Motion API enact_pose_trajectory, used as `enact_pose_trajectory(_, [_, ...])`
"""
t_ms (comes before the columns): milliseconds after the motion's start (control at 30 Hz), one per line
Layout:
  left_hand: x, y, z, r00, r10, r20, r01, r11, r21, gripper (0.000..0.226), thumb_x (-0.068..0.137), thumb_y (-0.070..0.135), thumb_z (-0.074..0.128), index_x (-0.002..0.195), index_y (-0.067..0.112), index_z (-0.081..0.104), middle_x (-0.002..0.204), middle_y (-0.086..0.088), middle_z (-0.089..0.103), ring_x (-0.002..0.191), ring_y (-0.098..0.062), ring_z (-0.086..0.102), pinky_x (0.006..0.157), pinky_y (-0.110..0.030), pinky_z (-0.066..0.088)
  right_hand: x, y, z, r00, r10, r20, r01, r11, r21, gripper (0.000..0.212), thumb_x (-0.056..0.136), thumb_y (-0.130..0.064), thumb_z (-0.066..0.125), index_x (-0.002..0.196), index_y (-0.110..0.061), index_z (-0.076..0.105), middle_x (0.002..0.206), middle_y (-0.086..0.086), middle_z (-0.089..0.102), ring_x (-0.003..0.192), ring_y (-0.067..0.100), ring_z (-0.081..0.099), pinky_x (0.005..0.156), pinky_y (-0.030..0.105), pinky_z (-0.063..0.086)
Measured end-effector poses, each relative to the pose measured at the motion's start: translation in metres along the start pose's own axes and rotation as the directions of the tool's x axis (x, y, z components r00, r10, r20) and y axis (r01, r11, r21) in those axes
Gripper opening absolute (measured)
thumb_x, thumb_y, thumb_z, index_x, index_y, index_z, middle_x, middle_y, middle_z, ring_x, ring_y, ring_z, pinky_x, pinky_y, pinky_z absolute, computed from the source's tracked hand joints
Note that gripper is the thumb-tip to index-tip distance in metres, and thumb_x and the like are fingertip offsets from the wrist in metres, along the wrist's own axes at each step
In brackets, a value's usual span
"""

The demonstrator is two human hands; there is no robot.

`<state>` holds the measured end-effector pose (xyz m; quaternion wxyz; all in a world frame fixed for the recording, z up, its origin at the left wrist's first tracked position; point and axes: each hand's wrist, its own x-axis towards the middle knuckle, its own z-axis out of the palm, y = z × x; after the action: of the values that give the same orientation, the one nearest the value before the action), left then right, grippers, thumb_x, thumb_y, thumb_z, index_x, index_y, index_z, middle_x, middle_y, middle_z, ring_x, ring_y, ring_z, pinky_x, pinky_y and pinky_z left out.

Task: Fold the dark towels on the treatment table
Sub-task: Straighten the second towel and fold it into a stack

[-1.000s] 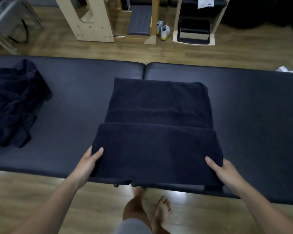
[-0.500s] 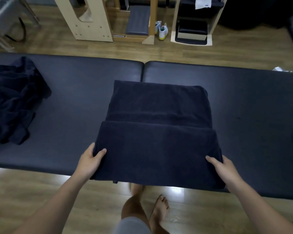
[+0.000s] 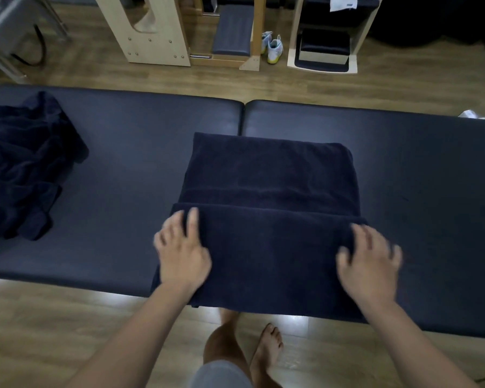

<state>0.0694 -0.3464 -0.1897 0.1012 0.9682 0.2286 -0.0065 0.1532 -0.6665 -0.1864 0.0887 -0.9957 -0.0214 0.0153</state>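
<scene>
A dark navy towel lies partly folded in the middle of the dark treatment table, its near layer overhanging the front edge. My left hand lies flat on the left side of that near layer, fingers spread and reaching its upper fold edge. My right hand lies flat on the right side, fingers spread, blurred by motion. A crumpled heap of dark towels sits at the table's left end.
Wooden equipment frames and a pair of light shoes stand on the wood floor beyond the table. My bare legs and feet are below the table's front edge. A white object shows at the far right.
Both hands left the towel's near side edges and moved up onto its top surface, now flat with fingers spread. The camera view tilted slightly.
</scene>
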Motion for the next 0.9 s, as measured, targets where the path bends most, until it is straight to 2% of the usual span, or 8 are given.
enact_pose_trajectory(33, [-0.002, 0.013, 0.006, 0.99, 0.139, 0.013, -0.139, 0.99, 0.016, 0.069, 0.081, 0.03, 0.051, 0.147, 0.014, 0.043, 0.149, -0.018, 0.043, 0.137, -0.04, 0.038, 0.107, -0.059, 0.031, -0.003, -0.02, 0.004, 0.99, -0.143, 0.005, 0.143, 0.99, 0.002, 0.054, 0.087, -0.036, 0.049, 0.137, -0.016, 0.053, 0.144, 0.014, 0.049, 0.136, 0.034, 0.042, 0.109, 0.064, 0.024])
enact_pose_trajectory(100, [-0.008, 0.035, 0.021, 0.923, 0.349, 0.164, -0.357, 0.934, 0.021, 0.063, 0.094, 0.045, 0.038, 0.153, 0.025, 0.038, 0.161, -0.01, 0.033, 0.151, -0.032, 0.022, 0.116, -0.061, 0.015, -0.007, -0.058, 0.02, 0.928, -0.342, 0.148, 0.344, 0.939, 0.015, 0.059, 0.092, -0.048, 0.038, 0.145, -0.025, 0.046, 0.155, 0.009, 0.039, 0.146, 0.031, 0.029, 0.113, 0.066, 0.015])
enact_pose_trajectory(167, [-0.008, 0.039, 0.035, 0.888, 0.386, 0.248, -0.412, 0.909, 0.06, 0.063, 0.098, 0.056, 0.029, 0.157, 0.035, 0.024, 0.168, -0.003, 0.017, 0.155, -0.028, 0.003, 0.118, -0.066, 0.002, -0.006, -0.074, 0.037, 0.877, -0.397, 0.271, 0.417, 0.909, -0.019, 0.062, 0.095, -0.057, 0.025, 0.152, -0.034, 0.031, 0.163, 0.003, 0.023, 0.152, 0.03, 0.012, 0.116, 0.068, 0.006])
enact_pose_trajectory(267, [0.0, 0.02, 0.043, 0.939, 0.237, 0.249, -0.269, 0.958, 0.1, 0.072, 0.094, 0.071, 0.022, 0.158, 0.043, 0.005, 0.168, 0.003, -0.005, 0.155, -0.029, -0.012, 0.115, -0.07, -0.01, 0.009, -0.05, 0.052, 0.904, -0.31, 0.293, 0.352, 0.93, -0.102, 0.066, 0.094, -0.065, 0.015, 0.155, -0.04, 0.013, 0.166, -0.001, 0.005, 0.152, 0.031, -0.004, 0.116, 0.066, -0.006])
enact_pose_trajectory(333, [0.004, 0.011, 0.045, 0.961, 0.15, 0.234, -0.182, 0.976, 0.123, 0.076, 0.091, 0.077, 0.018, 0.157, 0.044, -0.003, 0.168, 0.004, -0.009, 0.154, -0.031, -0.017, 0.115, -0.07, -0.01, 0.019, -0.025, 0.055, 0.937, -0.242, 0.252, 0.283, 0.948, -0.145, 0.068, 0.094, -0.068, 0.014, 0.155, -0.04, 0.009, 0.166, 0.002, 0.006, 0.152, 0.032, -0.004, 0.117, 0.065, -0.006])
enact_pose_trajectory(600, [0.007, 0.015, 0.061, 0.97, 0.13, 0.204, -0.158, 0.979, 0.129, 0.079, 0.091, 0.075, 0.024, 0.159, 0.037, 0.005, 0.168, -0.006, 0.011, 0.154, -0.038, -0.004, 0.114, -0.074, 0.002, 0.025, -0.013, 0.066, 0.949, -0.215, 0.23, 0.249, 0.959, -0.132, 0.07, 0.093, -0.062, 0.028, 0.154, -0.03, 0.025, 0.162, 0.012, 0.024, 0.151, 0.039, 0.009, 0.116, 0.068, 0.007])
enact_pose_trajectory(900, [0.008, 0.016, 0.067, 0.974, 0.147, 0.174, -0.171, 0.977, 0.129, 0.08, 0.09, 0.072, 0.031, 0.159, 0.035, 0.015, 0.168, -0.007, 0.015, 0.154, -0.04, 0.003, 0.114, -0.074, 0.004, 0.027, -0.009, 0.075, 0.955, -0.24, 0.172, 0.261, 0.959, -0.111, 0.07, 0.091, -0.06, 0.031, 0.153, -0.028, 0.028, 0.16, 0.012, 0.026, 0.15, 0.04, 0.012, 0.116, 0.067, 0.007])
